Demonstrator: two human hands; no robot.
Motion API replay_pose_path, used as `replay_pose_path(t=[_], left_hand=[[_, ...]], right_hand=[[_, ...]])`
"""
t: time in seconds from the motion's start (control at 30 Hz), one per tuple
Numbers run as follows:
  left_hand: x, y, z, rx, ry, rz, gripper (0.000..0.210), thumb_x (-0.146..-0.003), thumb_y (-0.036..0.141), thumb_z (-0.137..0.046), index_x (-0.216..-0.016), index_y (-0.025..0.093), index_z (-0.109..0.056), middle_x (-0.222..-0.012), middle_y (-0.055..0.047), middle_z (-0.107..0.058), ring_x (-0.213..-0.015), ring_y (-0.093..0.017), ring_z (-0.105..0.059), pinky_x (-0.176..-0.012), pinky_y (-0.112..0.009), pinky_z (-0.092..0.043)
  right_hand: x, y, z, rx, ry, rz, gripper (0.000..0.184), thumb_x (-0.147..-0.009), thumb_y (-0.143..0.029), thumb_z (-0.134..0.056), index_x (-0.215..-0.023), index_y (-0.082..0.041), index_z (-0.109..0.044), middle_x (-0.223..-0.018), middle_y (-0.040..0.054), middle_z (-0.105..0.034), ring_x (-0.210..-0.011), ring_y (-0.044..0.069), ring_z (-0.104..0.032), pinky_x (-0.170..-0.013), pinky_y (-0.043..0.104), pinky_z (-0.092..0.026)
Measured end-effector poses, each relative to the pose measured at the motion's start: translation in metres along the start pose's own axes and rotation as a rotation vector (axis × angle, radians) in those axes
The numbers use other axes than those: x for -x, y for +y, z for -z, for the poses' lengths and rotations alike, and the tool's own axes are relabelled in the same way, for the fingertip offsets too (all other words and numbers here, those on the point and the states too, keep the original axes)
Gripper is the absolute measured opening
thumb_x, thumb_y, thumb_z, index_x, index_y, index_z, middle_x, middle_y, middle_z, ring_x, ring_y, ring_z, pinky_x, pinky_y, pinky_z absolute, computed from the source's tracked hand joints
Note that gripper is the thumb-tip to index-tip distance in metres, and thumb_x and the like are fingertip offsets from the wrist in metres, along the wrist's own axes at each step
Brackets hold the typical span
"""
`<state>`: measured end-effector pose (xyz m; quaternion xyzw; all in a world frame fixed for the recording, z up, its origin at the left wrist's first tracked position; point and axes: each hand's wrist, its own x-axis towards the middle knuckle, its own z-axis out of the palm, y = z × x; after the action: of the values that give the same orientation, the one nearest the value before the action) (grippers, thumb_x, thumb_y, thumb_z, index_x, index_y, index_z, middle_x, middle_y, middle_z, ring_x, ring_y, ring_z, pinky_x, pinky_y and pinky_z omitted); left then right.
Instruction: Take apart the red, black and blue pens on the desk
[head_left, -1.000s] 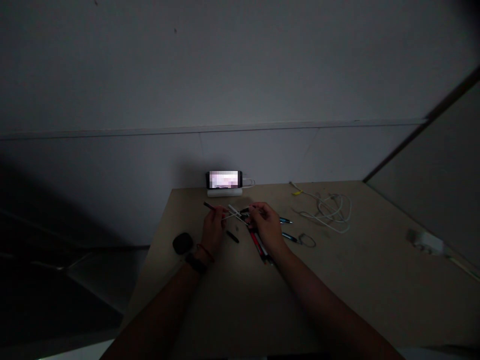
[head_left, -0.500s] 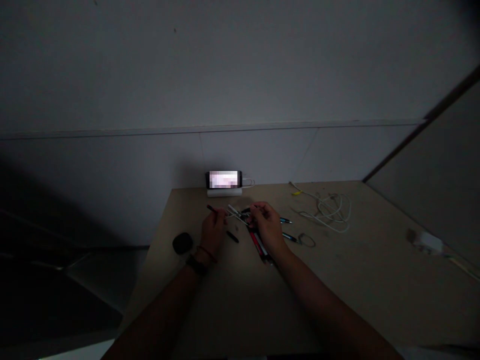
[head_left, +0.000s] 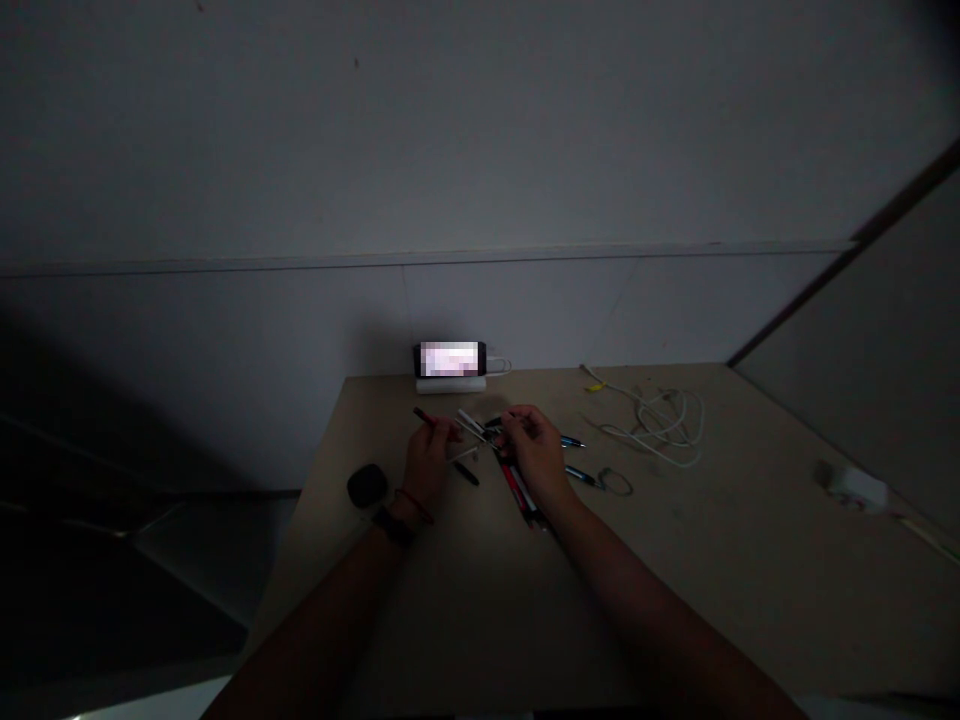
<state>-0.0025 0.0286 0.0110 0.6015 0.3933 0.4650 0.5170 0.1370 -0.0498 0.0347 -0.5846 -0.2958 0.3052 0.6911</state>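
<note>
Dark and slim, with a reddish tinge near the hand, a pen-like stick (head_left: 422, 415) juts toward ten o'clock from the left hand (head_left: 426, 462). The fingers there are pinched around it, apparently to keep its far end free and steady. A thin white rod (head_left: 464, 454) points from the same hand toward two o'clock; whether the two are one piece I cannot tell.

Take the gap between the hands as the dial's centre. The right hand (head_left: 536, 450) is at three, its fingers curled inward beside a slender white stick (head_left: 470, 421); dimness hides whether they grip anything. Red-and-black pens (head_left: 514, 486) lie at five, and a short black tapered piece (head_left: 466, 473) at seven, both within easy reach.

At half past eleven, a black phone with a lit screen (head_left: 450, 359) sits above a white block (head_left: 451, 385), probably propped to face the person. A rounded black case (head_left: 367, 485) rests at eight on the beige surface (head_left: 465, 610), and a loosely coiled white cable (head_left: 664, 428) at three, seemingly pushed aside for working room.
</note>
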Motion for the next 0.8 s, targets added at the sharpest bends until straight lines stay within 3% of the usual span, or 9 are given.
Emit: replay_pose_path(t=[0.43, 0.63, 0.8], left_hand=[[0.0042, 0.0016, -0.0002, -0.068, -0.025, -0.042, 0.037, -0.093, 0.044, -0.053, -0.072, 0.018, -0.069, -0.079, -0.007, -0.07, -0.082, -0.022, -0.065, -0.082, -0.032, -0.045], [0.0048, 0.0004, -0.0006, -0.039, -0.021, -0.038, 0.033, -0.091, 0.044, -0.058, -0.075, 0.018, -0.069, -0.08, -0.006, -0.071, -0.082, -0.022, -0.065, -0.08, -0.03, -0.045], [0.0061, 0.0001, -0.0014, -0.063, -0.036, -0.046, 0.032, -0.091, 0.044, -0.058, -0.078, 0.018, -0.071, -0.081, -0.006, -0.072, -0.081, -0.022, -0.066, -0.078, -0.03, -0.045]], right_hand=[[-0.0011, 0.0056, 0.0008, 0.029, -0.072, 0.03, 0.05, -0.072, -0.057, -0.075, -0.106, -0.02, -0.069, -0.082, 0.0038, -0.073, -0.057, 0.016, -0.063, -0.047, 0.027, -0.049], [0.0013, 0.0041, -0.0014, -0.036, -0.058, 0.057, 0.043, -0.07, -0.054, -0.08, -0.091, -0.023, -0.059, -0.074, -0.0007, -0.069, -0.055, 0.015, -0.062, -0.046, 0.025, -0.047], [0.0024, 0.0021, -0.0027, -0.016, -0.067, 0.06, 0.041, -0.07, -0.053, -0.08, -0.087, -0.022, -0.061, -0.067, -0.0012, -0.066, -0.054, 0.015, -0.061, -0.045, 0.025, -0.045]])
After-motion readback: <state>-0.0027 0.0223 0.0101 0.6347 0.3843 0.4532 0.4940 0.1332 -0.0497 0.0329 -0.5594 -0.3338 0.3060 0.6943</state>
